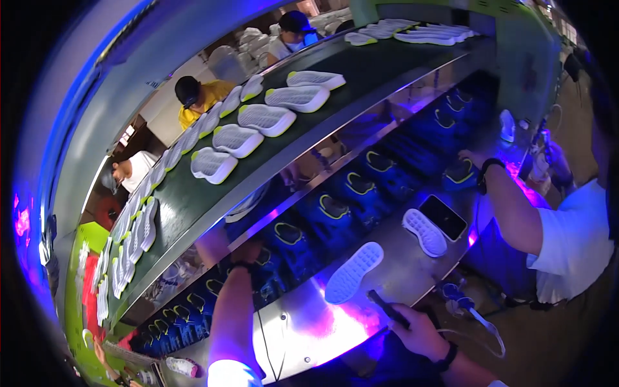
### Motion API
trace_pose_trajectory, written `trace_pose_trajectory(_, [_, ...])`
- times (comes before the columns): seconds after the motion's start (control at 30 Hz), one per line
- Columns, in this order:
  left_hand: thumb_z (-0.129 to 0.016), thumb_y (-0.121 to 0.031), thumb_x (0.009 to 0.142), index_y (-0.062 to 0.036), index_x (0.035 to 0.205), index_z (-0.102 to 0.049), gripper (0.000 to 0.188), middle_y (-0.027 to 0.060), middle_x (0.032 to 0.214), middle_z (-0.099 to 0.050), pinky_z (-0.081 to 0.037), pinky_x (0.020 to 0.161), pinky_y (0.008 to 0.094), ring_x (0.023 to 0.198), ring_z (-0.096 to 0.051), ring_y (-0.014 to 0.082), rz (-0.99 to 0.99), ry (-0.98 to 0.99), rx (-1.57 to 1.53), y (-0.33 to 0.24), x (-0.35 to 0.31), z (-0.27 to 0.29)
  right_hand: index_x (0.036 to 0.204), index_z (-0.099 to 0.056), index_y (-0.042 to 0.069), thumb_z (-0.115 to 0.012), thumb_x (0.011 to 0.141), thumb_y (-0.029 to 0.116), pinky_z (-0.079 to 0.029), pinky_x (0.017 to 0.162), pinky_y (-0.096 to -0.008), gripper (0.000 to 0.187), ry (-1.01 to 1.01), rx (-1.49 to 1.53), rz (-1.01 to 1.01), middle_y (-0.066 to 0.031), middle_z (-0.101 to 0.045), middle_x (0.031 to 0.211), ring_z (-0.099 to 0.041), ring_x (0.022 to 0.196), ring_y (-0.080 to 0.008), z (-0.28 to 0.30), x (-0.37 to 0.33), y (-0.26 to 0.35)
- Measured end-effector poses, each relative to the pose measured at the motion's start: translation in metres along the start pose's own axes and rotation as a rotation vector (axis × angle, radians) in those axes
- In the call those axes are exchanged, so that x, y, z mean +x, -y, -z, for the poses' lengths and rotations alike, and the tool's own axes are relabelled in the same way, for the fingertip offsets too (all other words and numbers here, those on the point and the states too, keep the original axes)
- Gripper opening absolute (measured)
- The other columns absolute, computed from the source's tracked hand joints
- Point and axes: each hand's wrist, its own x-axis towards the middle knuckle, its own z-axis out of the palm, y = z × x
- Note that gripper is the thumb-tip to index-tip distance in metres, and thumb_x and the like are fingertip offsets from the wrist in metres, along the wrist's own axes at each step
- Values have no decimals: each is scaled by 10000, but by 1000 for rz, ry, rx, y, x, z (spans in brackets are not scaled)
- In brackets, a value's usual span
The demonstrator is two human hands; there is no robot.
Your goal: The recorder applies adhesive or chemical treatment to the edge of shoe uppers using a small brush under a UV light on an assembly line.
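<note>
My left hand (250,253) reaches to the near edge of the lower conveyor, at a dark blue shoe upper (265,274) with a yellow-edged opening; its fingers are dim and partly hidden, so their grip does not show. Closed around a dark stick-like tool (389,311), my right hand (422,333) is over the metal table's front edge. Just beyond the tool's tip lies a white shoe sole (354,273), tread side up. A second white sole (424,233) rests farther right, beside a black phone (443,218).
Dark blue uppers (334,206) line the lower conveyor. Above it, an upper belt (309,132) carries many white soles (267,120). A co-worker's hand (474,158) touches an upper at right. Purple light falls on the metal table (290,335). More people stand beyond the belt.
</note>
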Motion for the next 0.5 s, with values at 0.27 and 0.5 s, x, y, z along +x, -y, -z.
trace_pose_trajectory(0.27, [-717, -627, 817, 11, 1295, -623, 803, 207, 865, -748, -603, 727, 493, 811, -751, 385, 79, 540, -120, -142, -174, 211, 1389, -592, 33, -703, 965, 131, -567, 866, -385, 449, 83, 23, -114, -226, -741, 1076, -755, 990, -315, 1, -6, 2])
trace_pose_trajectory(0.5, [-701, -372, 819, 46, 1285, -594, 635, 193, 1054, -660, -528, 830, 428, 911, -659, 323, -554, 268, 213, -219, -312, 240, 1476, -541, 7, -633, 1001, 43, -529, 964, -337, 485, 100, 11, -29, -150, -722, 1234, -707, 1052, -202, -10, -3, 34])
